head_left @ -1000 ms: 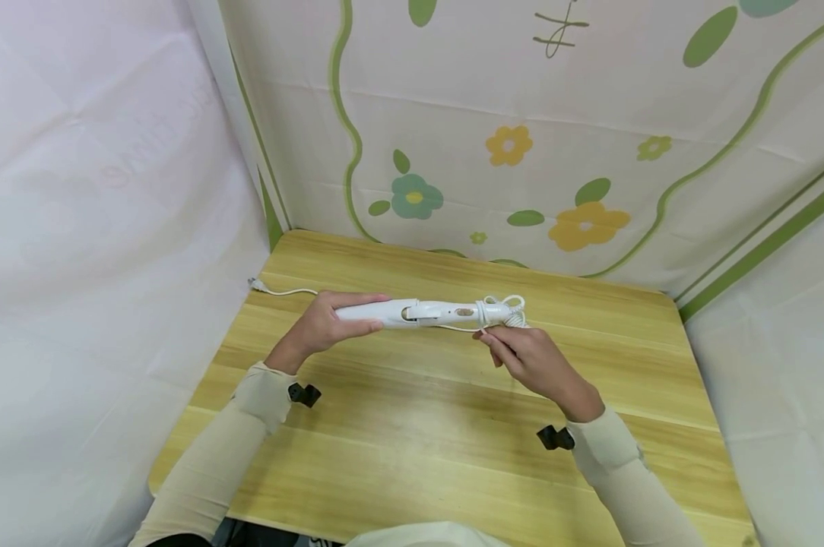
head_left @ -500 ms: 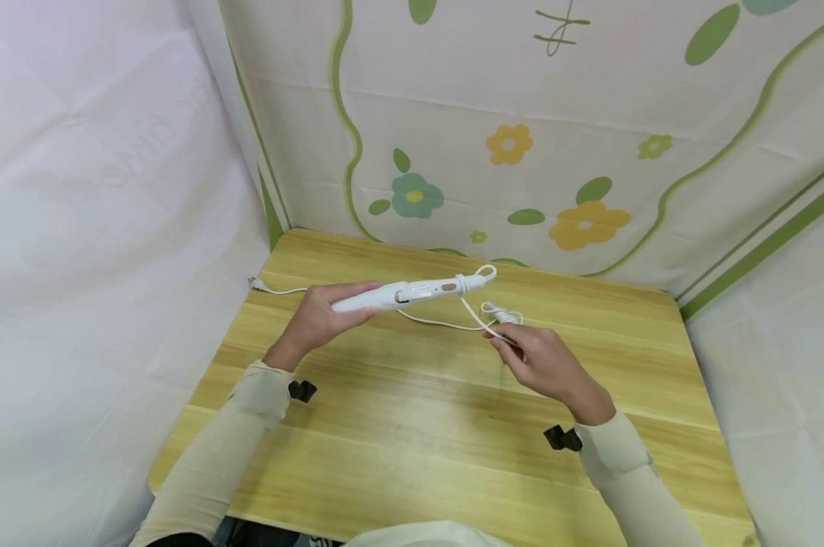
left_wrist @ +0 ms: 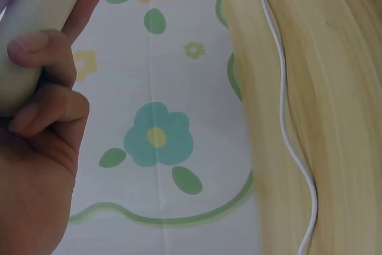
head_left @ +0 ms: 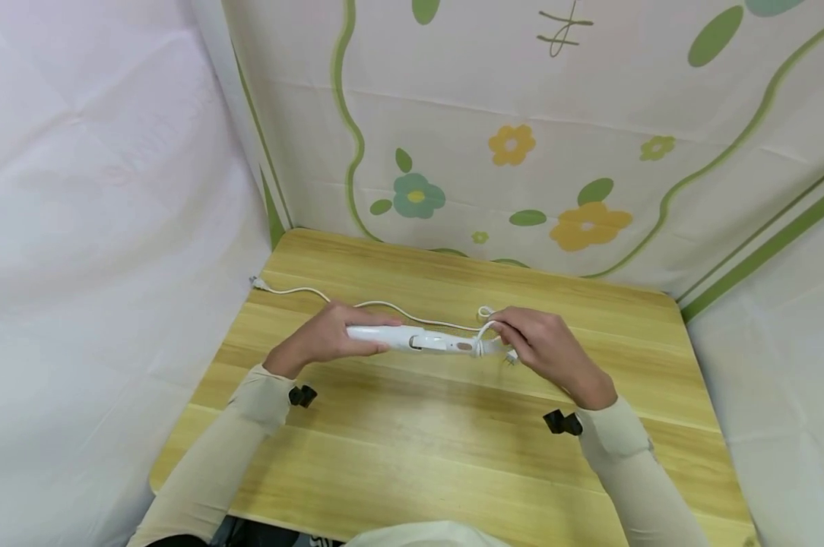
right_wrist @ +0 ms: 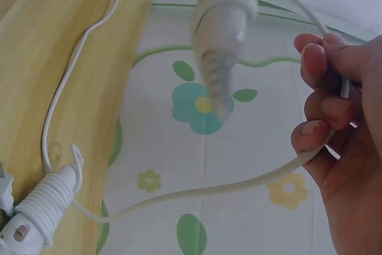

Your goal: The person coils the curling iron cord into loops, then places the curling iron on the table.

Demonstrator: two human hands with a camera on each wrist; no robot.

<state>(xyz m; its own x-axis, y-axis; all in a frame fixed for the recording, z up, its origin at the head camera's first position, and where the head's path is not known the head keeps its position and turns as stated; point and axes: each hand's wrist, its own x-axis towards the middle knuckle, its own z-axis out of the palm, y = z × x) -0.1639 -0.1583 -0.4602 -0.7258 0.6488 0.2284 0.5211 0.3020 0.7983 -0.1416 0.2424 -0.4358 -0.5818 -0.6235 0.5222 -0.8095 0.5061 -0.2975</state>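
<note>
My left hand (head_left: 330, 332) grips a white hair iron (head_left: 429, 342) by its thick end, fingers round the body in the left wrist view. The iron lies level across the middle of the head view, its narrow handle and ribbed cord end towards the right. Loops of cord circle that handle end. With thumb and fingertips my right hand (head_left: 542, 346) pinches the iron's white power cord (right_wrist: 209, 190), just beside the handle. Below it, a white handle wound with cord (right_wrist: 51, 204) rests on the table in the right wrist view, mostly hidden by my hand in the head view.
A thin white cord (head_left: 412, 315) runs along the wooden table (head_left: 412, 441) behind the iron, to a plug (head_left: 257, 282) at the left edge. Another plug (right_wrist: 5, 189) shows beside the wound handle. A flower-printed sheet (head_left: 453, 152) hangs behind the table.
My left hand has brought the hair iron down nearer to me, its handle end levelling out after tilting up. The right hand still holds the cord and has moved slightly up, close to the handle.
</note>
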